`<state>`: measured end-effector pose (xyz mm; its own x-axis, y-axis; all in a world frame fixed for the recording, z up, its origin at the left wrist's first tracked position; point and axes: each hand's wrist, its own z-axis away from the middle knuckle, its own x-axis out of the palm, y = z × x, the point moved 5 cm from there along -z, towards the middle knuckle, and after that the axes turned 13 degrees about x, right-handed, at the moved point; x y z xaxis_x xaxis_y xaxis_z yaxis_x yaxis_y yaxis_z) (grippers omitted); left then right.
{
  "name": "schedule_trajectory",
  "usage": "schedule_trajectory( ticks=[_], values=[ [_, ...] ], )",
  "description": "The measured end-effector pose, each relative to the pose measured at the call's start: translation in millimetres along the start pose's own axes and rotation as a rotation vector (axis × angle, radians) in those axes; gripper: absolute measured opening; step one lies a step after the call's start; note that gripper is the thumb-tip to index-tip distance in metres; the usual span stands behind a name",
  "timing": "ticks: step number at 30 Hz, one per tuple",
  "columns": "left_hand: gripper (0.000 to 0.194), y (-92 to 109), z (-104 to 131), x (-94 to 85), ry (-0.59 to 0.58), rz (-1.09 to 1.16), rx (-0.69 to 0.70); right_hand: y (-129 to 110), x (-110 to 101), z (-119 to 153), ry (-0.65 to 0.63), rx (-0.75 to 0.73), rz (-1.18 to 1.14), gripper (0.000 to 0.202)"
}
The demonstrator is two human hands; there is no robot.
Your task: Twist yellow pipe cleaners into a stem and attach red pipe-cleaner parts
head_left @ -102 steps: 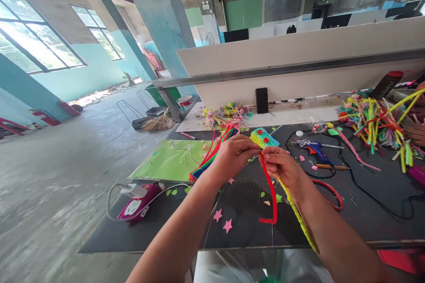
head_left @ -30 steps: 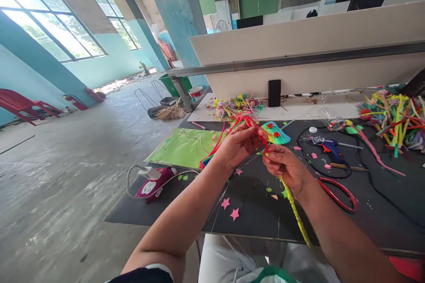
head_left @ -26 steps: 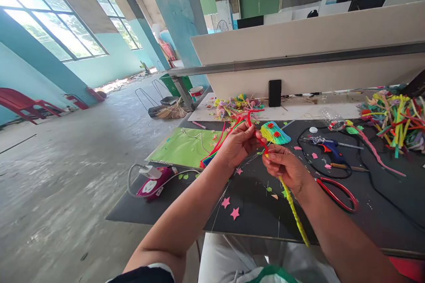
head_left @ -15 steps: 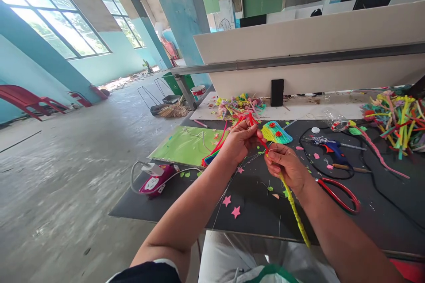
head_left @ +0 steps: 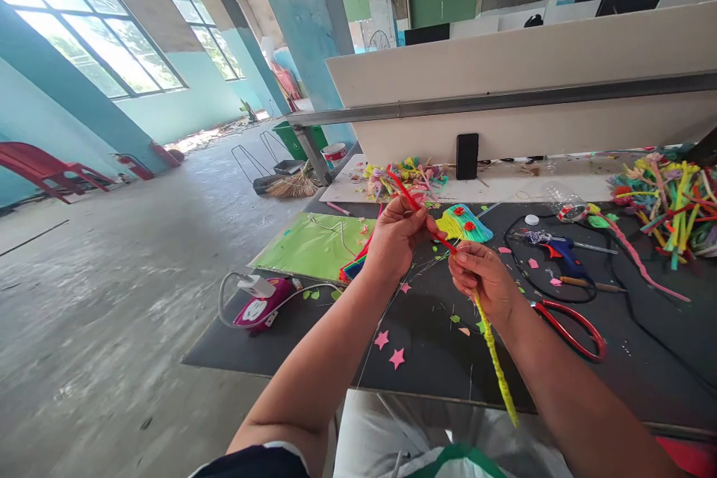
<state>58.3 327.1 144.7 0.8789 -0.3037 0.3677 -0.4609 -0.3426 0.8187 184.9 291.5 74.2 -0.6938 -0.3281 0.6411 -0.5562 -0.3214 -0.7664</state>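
In the head view my left hand (head_left: 399, 237) pinches a red pipe cleaner (head_left: 402, 187), whose free end sticks up to the left beyond the fingers. The red strand runs taut across to my right hand (head_left: 482, 272), which is closed on its other end. From under my right hand a twisted yellow pipe cleaner stem (head_left: 496, 358) hangs toward the table's front edge. How the red and yellow parts meet is hidden by the right fingers. Just behind the hands lies a yellow and turquoise piece (head_left: 464, 224) with small red flowers.
Red-handled scissors (head_left: 571, 328), a blue glue gun (head_left: 565, 255) with its black cord and a pink twisted stem (head_left: 644, 269) lie to the right. Pink stars (head_left: 396, 358) dot the dark tabletop. A pink power bank (head_left: 266, 306) sits left; a phone (head_left: 467, 157) stands behind.
The red pipe cleaner, bent around my left fingers before, now extends straighter up and left. My left hand has shifted slightly left, and the yellow stem's lower end has swung a little left.
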Motion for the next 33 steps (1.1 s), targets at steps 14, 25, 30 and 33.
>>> schedule_trajectory(
  ticks=[14, 25, 30, 33],
  values=[
    [0.023, -18, 15, 5.2, -0.227, -0.107, -0.126, 3, -1, -2, -0.050, 0.058, -0.003, 0.016],
    [0.020, -25, 20, 5.9, -0.236, -0.160, -0.167, 3, 0, -4, -0.043, 0.089, -0.037, 0.015],
    [0.012, -23, 22, 5.0, -0.137, -0.376, 0.061, 3, -4, -4, 0.005, 0.080, -0.082, 0.014],
    [0.006, -21, 26, 6.6, -0.086, -0.518, 0.226, 4, -4, -5, 0.031, 0.084, -0.110, 0.015]
  ],
)
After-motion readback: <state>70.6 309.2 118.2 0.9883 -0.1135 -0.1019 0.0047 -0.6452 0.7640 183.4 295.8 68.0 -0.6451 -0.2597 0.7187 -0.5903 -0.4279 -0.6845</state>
